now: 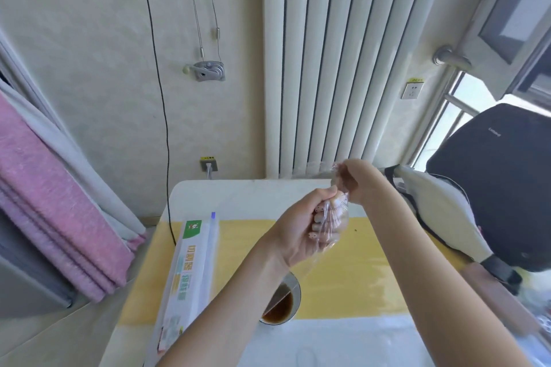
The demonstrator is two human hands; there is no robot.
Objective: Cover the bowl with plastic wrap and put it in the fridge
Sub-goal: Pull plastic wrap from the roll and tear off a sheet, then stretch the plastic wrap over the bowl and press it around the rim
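- Our left hand [301,229] curls around a bunched piece of wrap [331,223], held up over the table; our right hand [354,180] pinches the top of the same film just above it, so both hands are closed on one crumpled sheet.
- We judge the wrap nearly weightless, limp and clingy: it sticks to itself and to our fingers, and it looks wadded, not flat. We would take it by two free corners and pull it taut before lowering it.
- A loose tail of film hangs down toward the bowl [293,292], which stands on the table below our left wrist, uncovered, holding dark liquid.
- We expect the bowl to be rigid but prone to spill; a grip low on both sides, kept level, seems safest.
- The box [190,271] lies just left of the bowl, near enough to get in the way of film draped on that side.
- The table [343,334] has bare surface in front and to the right of the bowl; its right edge is crowded by a bag [495,188].
- No fridge is in view.
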